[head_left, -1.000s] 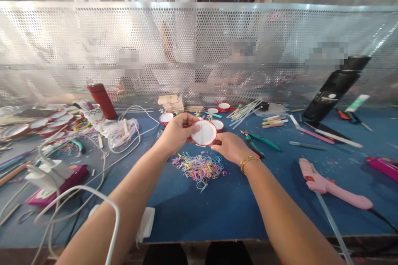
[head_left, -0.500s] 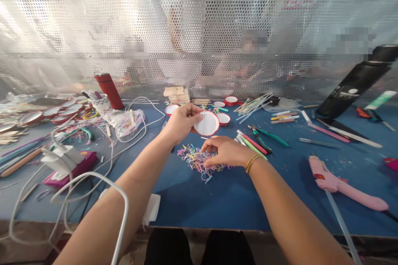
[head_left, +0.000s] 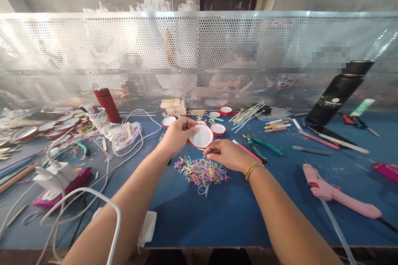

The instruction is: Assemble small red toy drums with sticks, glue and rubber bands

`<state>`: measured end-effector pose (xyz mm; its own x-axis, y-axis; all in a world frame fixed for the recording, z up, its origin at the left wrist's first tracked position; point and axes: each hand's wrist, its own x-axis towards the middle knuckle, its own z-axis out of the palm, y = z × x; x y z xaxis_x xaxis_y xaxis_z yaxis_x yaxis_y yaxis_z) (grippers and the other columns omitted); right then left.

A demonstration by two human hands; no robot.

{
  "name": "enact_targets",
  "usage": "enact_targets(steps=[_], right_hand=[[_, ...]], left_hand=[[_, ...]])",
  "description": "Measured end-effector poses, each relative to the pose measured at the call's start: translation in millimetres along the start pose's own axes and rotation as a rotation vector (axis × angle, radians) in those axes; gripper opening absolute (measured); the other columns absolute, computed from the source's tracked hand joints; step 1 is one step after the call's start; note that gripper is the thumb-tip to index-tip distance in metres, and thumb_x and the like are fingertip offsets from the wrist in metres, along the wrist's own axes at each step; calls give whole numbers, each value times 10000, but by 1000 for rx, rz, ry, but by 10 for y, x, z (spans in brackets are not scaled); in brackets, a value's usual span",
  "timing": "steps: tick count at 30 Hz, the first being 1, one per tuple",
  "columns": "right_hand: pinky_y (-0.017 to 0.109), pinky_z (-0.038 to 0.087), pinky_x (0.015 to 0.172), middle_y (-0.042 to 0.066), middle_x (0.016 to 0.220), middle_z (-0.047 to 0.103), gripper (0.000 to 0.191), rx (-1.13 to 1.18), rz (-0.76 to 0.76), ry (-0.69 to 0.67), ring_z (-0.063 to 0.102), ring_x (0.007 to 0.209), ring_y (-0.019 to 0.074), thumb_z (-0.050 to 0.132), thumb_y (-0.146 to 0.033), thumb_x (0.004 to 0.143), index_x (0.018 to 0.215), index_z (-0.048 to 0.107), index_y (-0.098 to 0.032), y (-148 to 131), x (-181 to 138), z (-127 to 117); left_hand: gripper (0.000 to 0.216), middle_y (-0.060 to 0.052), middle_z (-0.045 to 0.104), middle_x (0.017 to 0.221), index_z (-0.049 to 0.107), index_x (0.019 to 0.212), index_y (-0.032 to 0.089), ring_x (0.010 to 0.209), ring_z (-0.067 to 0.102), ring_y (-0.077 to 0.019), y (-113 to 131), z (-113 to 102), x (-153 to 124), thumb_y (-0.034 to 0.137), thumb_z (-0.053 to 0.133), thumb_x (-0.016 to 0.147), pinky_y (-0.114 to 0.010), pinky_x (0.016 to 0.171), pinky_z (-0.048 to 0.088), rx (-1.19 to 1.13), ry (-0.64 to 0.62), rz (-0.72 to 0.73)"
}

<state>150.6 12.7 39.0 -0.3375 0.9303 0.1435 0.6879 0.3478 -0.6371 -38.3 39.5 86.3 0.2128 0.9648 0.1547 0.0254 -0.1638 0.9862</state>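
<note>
Red-rimmed lid (head_left: 202,136) is sitting in my left hand (head_left: 175,134), pinched at its rim, white face toward me for access. My right hand (head_left: 225,154) is pinching at its 6 o'clock edge, above the rubber bands (head_left: 200,170) on the bench (head_left: 217,207).

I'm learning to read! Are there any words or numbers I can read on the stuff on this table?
None can be read.
Black bottle: a white label, its print too small and blurred.
Red flask: no print shows.
White tube: no letters can be made out.
White cup: only a criss-cross pattern.
</note>
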Motion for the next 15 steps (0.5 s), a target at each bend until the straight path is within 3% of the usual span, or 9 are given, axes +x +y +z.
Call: enact_targets(steps=[8,15], right_hand=[[264,468,656,31,792,734,72,41,42,-38,656,728,158,643,-221,789,790,711,-195,97,-18,-91],[250,465,603,11,713,711,46,102,42,-196,631,661,150,701,-190,728,761,719,-216,115,-65,-122]], left_hand=[[117,10,620,731,615,844,149,575,554,-81,-17,0,36,92,679,764,-193,498,452,30,22,17],[112,-2,619,771,615,864,147,600,561,-86,-19,12,39,77,653,785,-201,505,468,46,23,19]])
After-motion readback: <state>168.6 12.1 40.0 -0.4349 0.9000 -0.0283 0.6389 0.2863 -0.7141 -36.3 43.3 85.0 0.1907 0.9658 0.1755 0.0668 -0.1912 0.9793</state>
